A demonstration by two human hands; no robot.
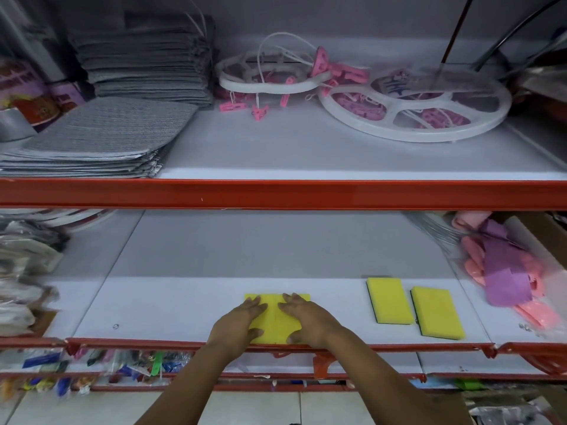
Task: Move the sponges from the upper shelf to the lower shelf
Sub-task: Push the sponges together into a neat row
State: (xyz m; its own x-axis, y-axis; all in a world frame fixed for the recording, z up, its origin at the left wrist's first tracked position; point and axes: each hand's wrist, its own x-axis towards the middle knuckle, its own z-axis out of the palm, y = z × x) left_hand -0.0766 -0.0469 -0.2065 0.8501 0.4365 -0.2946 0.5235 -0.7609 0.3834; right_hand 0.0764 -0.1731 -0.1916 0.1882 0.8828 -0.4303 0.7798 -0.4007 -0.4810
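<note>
Yellow sponges (276, 317) lie lower centre on the lower shelf (171, 311); left hand (237, 322) and right hand (306, 320) rest flat on them, fingers spread.

I see matt yellow foam sponges (389, 300) with a dark, rougher scouring layer along their edges. The shelf boards (306, 148) look like smooth matt white laminate, and their beams (276, 194) are glossy orange-red painted metal, scuffed in spots. The grey mats (101, 130) have a coarse woven texture. The round hangers (414, 130) are smooth white plastic with pink plastic clips. At right, pink and purple goods sit in shiny clear plastic wrap (506, 280).
</note>
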